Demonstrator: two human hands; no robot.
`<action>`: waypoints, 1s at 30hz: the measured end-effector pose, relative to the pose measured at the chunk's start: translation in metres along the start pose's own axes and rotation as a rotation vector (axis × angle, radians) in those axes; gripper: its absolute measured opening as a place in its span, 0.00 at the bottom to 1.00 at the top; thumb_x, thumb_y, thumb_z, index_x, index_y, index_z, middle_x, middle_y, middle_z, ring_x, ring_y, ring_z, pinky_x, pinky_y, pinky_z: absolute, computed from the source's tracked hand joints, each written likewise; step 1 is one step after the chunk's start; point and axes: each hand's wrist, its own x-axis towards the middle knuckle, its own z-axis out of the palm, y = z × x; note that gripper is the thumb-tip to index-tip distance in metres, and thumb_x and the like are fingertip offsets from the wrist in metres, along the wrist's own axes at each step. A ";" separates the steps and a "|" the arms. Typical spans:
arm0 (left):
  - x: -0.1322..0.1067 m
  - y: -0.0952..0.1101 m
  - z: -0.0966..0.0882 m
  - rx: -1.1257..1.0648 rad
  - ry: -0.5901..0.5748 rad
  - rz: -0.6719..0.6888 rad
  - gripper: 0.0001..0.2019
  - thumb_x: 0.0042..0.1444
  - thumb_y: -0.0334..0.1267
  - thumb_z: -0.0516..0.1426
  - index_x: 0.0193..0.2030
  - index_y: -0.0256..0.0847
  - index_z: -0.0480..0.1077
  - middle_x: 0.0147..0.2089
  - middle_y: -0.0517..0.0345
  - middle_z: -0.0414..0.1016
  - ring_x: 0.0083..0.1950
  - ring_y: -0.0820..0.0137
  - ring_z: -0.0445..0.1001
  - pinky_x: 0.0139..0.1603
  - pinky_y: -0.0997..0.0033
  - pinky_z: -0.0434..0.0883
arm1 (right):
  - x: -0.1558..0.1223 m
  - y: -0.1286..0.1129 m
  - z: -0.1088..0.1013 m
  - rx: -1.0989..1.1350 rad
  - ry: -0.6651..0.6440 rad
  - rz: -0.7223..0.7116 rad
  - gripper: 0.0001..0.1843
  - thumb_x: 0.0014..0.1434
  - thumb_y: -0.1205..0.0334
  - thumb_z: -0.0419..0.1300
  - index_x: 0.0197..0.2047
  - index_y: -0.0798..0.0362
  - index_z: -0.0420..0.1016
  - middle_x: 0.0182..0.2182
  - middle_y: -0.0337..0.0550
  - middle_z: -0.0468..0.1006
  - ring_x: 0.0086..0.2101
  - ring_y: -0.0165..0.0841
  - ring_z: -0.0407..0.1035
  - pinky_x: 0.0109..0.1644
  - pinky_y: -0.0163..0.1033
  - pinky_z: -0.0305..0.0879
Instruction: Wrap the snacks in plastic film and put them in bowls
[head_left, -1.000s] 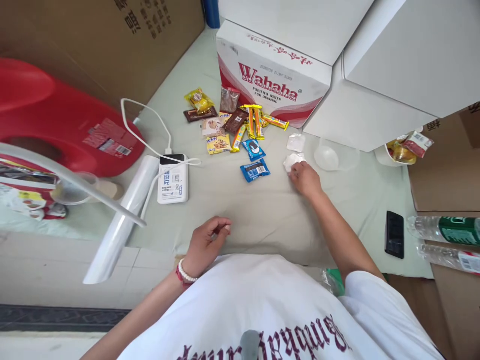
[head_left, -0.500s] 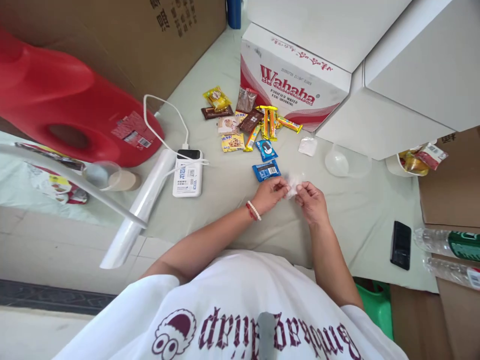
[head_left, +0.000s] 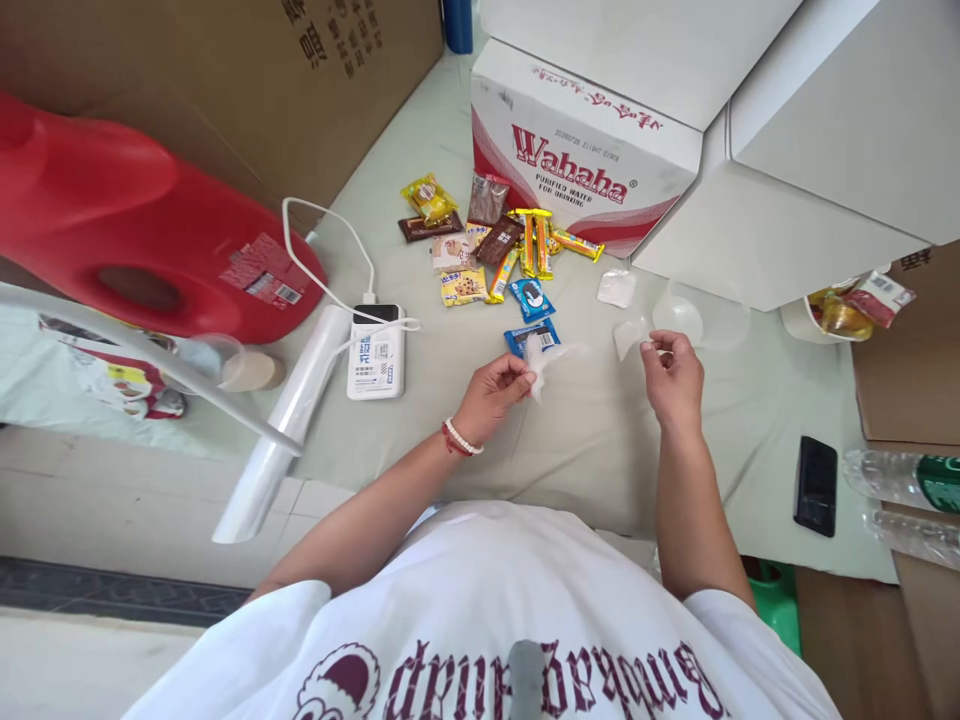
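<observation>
My left hand (head_left: 495, 392) pinches a thin, crumpled piece of translucent plastic film (head_left: 541, 366), which spreads from the fingertips. It hangs partly over a blue snack packet (head_left: 519, 340) on the table. To the right, my right hand (head_left: 673, 375) has thumb and fingers pinched at the edge of a small whitish, translucent piece of plastic (head_left: 628, 338). A similar flat white square packet (head_left: 616, 289) lies just beyond. A clear plastic cup (head_left: 679, 320) rests on its side behind my right fingers.
Several wrapped snacks (head_left: 499, 242) lie in front of the Wahaha box (head_left: 577, 165). Left stand a cabled power bank (head_left: 375, 370), a plastic roll (head_left: 281, 430) and a red jug (head_left: 150, 240). Right are a phone (head_left: 816, 485), plastic bottles (head_left: 892, 478) and a snack-filled tub (head_left: 817, 318).
My hands, close together on the crumpled plastic before, have moved apart. The left has gone left with the film; the right has gone right with the small whitish piece.
</observation>
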 end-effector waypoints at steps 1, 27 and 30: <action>-0.002 0.001 0.000 0.019 -0.013 0.004 0.22 0.52 0.56 0.68 0.32 0.39 0.70 0.27 0.63 0.72 0.29 0.75 0.68 0.33 0.74 0.67 | -0.007 -0.005 0.006 -0.027 -0.002 -0.038 0.20 0.56 0.42 0.67 0.40 0.49 0.75 0.33 0.38 0.74 0.28 0.28 0.62 0.31 0.36 0.62; -0.032 0.028 0.030 0.348 -0.110 0.192 0.16 0.57 0.52 0.65 0.34 0.39 0.73 0.31 0.60 0.69 0.32 0.72 0.65 0.35 0.71 0.64 | -0.082 -0.033 0.037 0.340 -0.402 0.032 0.16 0.58 0.46 0.69 0.33 0.49 0.76 0.27 0.36 0.72 0.28 0.29 0.61 0.34 0.36 0.60; -0.024 0.023 0.031 0.151 -0.197 0.019 0.22 0.56 0.59 0.63 0.31 0.38 0.72 0.28 0.61 0.69 0.31 0.73 0.63 0.34 0.72 0.63 | -0.084 -0.028 0.032 0.372 -0.436 0.092 0.18 0.58 0.44 0.70 0.32 0.49 0.75 0.24 0.35 0.68 0.26 0.28 0.59 0.32 0.35 0.58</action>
